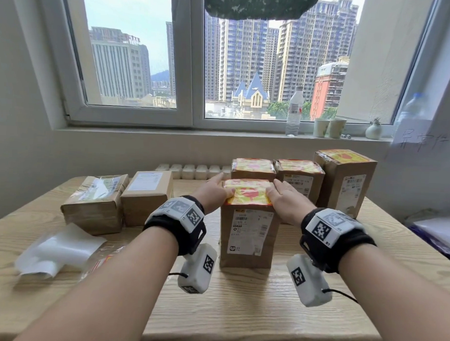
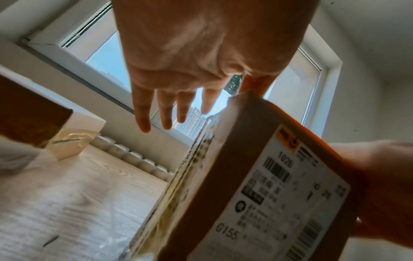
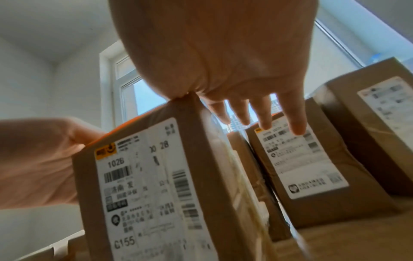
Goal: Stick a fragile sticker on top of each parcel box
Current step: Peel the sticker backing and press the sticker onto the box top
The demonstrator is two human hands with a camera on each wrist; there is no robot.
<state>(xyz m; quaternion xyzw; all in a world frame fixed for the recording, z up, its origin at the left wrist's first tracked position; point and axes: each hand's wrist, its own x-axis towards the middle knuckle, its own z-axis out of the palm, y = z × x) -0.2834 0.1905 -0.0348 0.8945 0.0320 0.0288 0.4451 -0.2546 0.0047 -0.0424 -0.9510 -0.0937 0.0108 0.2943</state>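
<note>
A tall brown parcel box (image 1: 247, 237) stands mid-table with a yellow and red fragile sticker (image 1: 247, 192) on its top. My left hand (image 1: 213, 193) lies at the sticker's left edge, thumb pressing it, fingers straight past the box. My right hand (image 1: 286, 200) mirrors it at the right edge, fingers straight. In the left wrist view the straight fingers (image 2: 165, 113) hang beside the box (image 2: 257, 185). Three stickered boxes (image 1: 299, 173) stand behind on the right. Two boxes with bare tops (image 1: 96, 201) (image 1: 148, 193) sit on the left.
White backing sheets (image 1: 60, 251) and a sticker sheet (image 1: 106, 260) lie at the front left of the wooden table (image 1: 239, 311). A bottle (image 1: 295, 111), two cups (image 1: 328, 128) and a small vase (image 1: 373, 129) stand on the windowsill. Papers (image 1: 436, 233) lie at the right edge.
</note>
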